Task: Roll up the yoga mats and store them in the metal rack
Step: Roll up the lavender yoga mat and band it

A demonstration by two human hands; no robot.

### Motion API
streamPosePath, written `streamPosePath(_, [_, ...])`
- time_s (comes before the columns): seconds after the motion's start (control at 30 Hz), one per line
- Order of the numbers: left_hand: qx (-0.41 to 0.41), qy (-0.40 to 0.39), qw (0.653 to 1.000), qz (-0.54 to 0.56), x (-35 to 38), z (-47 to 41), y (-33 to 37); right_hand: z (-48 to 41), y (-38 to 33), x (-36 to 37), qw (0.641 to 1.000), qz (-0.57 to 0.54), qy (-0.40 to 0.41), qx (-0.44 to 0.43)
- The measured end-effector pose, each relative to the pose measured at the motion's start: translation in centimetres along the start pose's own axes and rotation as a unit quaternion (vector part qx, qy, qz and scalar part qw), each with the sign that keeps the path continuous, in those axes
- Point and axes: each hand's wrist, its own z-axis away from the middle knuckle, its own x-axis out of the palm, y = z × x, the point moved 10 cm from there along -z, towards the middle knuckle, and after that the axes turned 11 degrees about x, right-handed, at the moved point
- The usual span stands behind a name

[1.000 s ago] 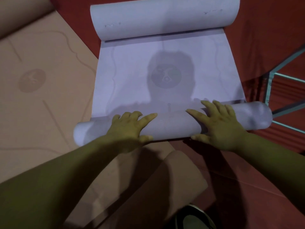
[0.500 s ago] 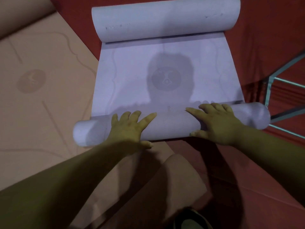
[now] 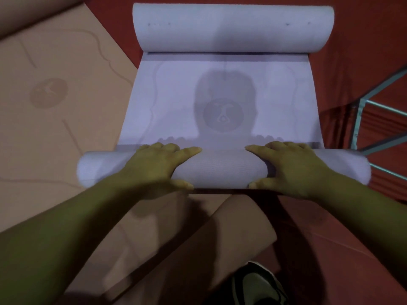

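Note:
A lavender yoga mat (image 3: 176, 102) lies on the red floor, with a round printed emblem in its middle. Its near end is wound into a roll (image 3: 222, 168), and its far end forms a thicker roll (image 3: 231, 27). My left hand (image 3: 154, 166) lies palm down on the near roll left of centre, fingers spread over its top. My right hand (image 3: 295, 168) lies on it the same way right of centre. Both thumbs sit on the roll's near side. The metal rack (image 3: 361, 115), with pale green bars, stands at the right edge beside the roll's right end.
A tan yoga mat (image 3: 55, 106) lies flat to the left, its edge under the lavender mat's left side. Its rolled end (image 3: 198, 249) lies just below my hands, close to my shoe (image 3: 257, 287). Red floor (image 3: 352, 40) surrounds everything.
Both hands have pushed the near roll forward over the flat mat, and it has grown a little thicker. My fingers now drape further over its top.

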Motion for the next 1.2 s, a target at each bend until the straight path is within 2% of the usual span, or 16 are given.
streamPosePath(0.17, [0.026,0.0,1.0,0.003,0.8,4.9,3.1,5.4,-1.8,1.0,0.999,0.004,-0.039,-0.003])
streamPosePath(0.27, [0.029,0.009,0.999,0.043,2.3,7.3,5.4,8.6,-2.0,2.8,0.998,0.013,-0.061,-0.005])
streamPosePath(0.4, [0.034,-0.032,0.996,0.071,5.6,8.9,8.5,11.3,-1.3,4.9,0.996,0.024,-0.086,-0.006])
streamPosePath(0.5, [0.048,-0.008,0.994,0.101,7.4,9.3,10.6,12.5,-0.6,6.9,0.993,0.025,-0.112,-0.015])
streamPosePath(0.57, [0.055,-0.002,0.992,0.115,8.6,9.2,11.2,12.9,-0.5,7.7,0.995,0.03,-0.092,-0.025])
streamPosePath(0.7, [0.023,-0.061,0.99,0.126,9.8,8.7,10.5,13.7,-0.8,7.1,0.996,0.0,0.06,-0.061])
streamPosePath(0.8, [0.024,-0.105,0.986,0.124,10.1,8.2,10.5,13.2,-0.5,7.7,0.996,-0.012,0.059,-0.061])
streamPosePath(0.9, [0.021,-0.115,0.986,0.121,9.7,7.8,10.7,12.1,0.0,8.2,0.997,-0.024,0.028,-0.062])
streamPosePath(0.97, [0.023,-0.094,0.99,0.101,9.1,8.0,10.8,11.6,0.3,8.5,0.998,-0.038,0.007,-0.059])
streamPosePath(1.13, [0.056,0.027,0.998,0.014,8.1,8.9,12.2,11.1,0.7,8.8,0.996,-0.059,-0.012,-0.059])
streamPosePath(1.2, [0.048,0.049,0.998,0.017,8.3,8.9,12.1,10.8,0.9,9.0,0.997,-0.058,-0.023,-0.055])
